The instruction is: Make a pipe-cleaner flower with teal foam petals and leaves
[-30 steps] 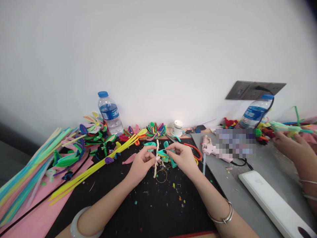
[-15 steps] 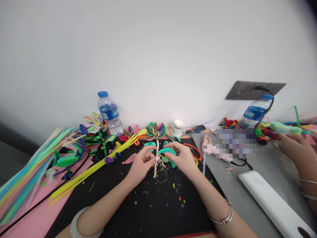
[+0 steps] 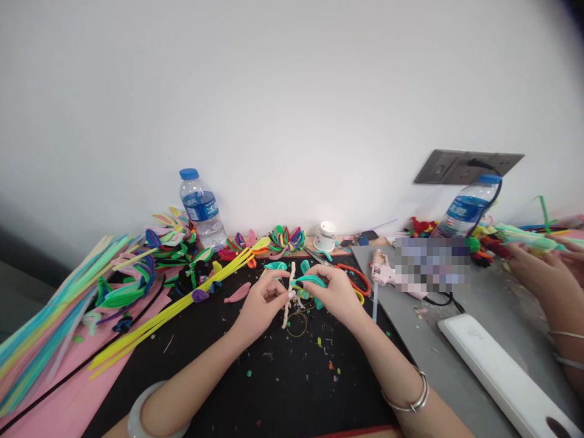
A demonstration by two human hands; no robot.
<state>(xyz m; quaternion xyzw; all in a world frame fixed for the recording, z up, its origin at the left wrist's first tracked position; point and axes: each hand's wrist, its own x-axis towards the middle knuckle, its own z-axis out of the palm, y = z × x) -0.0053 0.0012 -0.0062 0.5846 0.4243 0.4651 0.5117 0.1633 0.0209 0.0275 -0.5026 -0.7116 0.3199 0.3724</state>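
My left hand pinches a cream fuzzy stem that stands roughly upright over the black mat. Close on its right, my right hand holds a teal fuzzy leaf between thumb and fingers, its left tip by the stem. Whether leaf and stem touch is hard to tell. More teal leaf pieces show behind my hands, and a thin gold wire loop is below them. A pink fuzzy petal lies left of my left hand.
Yellow pipe cleaners cross the mat's left side. Behind are a water bottle, a paper cup and scissors. A pink glue gun and a white device lie at right. Another person's hands hold pale green pieces at far right.
My right hand and the teal leaf have shifted slightly, with the leaf's tip by the cream stem. The stem leans a little more to the right. At far right, the other person's second hand shows more.
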